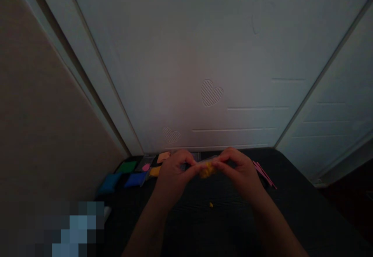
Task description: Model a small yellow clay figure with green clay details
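Above the dark table, my left hand (175,171) and my right hand (240,169) each pinch one side of a small clear plastic bag (207,170). A yellow lump that looks like soft clay shows in the bag. Thumbs and forefingers press together at its upper edge; whether the bag's mouth is parted cannot be made out. Below the hands, a small yellow piece (211,205) lies by itself on the table.
Left of my hands lie packets: green (127,167), blue (136,179), teal (110,183), pink (146,167), peach (163,157) and yellow (154,171). Pink sticks (264,174) lie at right. A white panel (186,55) rises behind the table (233,226).
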A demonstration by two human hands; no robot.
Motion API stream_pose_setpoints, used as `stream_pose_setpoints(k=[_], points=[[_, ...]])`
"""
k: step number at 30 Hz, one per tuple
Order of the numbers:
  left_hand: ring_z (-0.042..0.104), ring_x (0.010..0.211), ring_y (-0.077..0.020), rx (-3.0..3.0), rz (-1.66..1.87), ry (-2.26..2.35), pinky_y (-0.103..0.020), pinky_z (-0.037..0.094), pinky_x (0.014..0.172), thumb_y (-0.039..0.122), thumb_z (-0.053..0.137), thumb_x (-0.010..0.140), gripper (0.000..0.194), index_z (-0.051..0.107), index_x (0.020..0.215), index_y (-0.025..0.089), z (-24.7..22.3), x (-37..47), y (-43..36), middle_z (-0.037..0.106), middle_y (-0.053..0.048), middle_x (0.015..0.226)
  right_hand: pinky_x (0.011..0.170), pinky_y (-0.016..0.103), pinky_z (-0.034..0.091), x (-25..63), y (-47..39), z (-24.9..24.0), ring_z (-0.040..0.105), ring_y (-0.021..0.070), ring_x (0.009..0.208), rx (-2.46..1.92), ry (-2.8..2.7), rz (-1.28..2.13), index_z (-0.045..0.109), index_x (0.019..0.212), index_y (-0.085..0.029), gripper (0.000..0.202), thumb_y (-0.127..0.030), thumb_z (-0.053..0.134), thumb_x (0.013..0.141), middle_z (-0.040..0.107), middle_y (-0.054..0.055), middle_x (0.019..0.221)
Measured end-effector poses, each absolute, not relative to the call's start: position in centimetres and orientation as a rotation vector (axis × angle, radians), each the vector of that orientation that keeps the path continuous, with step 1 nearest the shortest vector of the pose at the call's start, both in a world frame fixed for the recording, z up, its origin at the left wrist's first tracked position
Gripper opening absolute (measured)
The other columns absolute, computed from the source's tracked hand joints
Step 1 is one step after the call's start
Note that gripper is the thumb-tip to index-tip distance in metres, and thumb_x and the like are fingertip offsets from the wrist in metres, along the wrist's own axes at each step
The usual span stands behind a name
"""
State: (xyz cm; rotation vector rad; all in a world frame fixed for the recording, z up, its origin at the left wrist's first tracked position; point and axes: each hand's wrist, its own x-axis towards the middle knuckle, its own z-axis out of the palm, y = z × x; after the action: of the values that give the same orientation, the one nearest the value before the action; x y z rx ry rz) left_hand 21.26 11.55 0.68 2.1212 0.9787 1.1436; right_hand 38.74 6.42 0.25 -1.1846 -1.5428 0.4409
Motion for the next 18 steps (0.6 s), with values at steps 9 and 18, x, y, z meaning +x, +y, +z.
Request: stream_pose_setpoints(k=[9, 18], points=[[0.051, 0.061, -0.0130, 2.247, 0.907, 1.125, -0.024, 0.037, 0.057, 0.044, 0.042, 0.080, 0.029, 0.056, 0.073, 0.018, 0.6, 19.7, 13.4, 0.056, 0.001, 0.065, 0.068, 0.025, 0.043, 40.4, 5.2, -0.3, 0.056, 0.0129, 0.077, -1.280, -1.365, 0.603, 0.060, 0.087, -0.022, 0.015, -0.031, 0.054, 0.078, 0.061, 0.000, 0.083], [0.051, 0.062, -0.0144, 2.262, 0.684, 1.142, -0.026, 0.034, 0.057, 0.038, 0.040, 0.080, 0.026, 0.054, 0.073, 0.018, -3.4, 20.9, 16.0, 0.057, 0.000, 0.066, 0.066, 0.025, 0.043, 38.8, 3.6, -10.1, 0.057, 0.0156, 0.075, -1.726, -1.849, 0.798, 0.061, 0.099, -0.022, 0.027, -0.031, 0.057, 0.074, 0.060, 0.004, 0.088]])
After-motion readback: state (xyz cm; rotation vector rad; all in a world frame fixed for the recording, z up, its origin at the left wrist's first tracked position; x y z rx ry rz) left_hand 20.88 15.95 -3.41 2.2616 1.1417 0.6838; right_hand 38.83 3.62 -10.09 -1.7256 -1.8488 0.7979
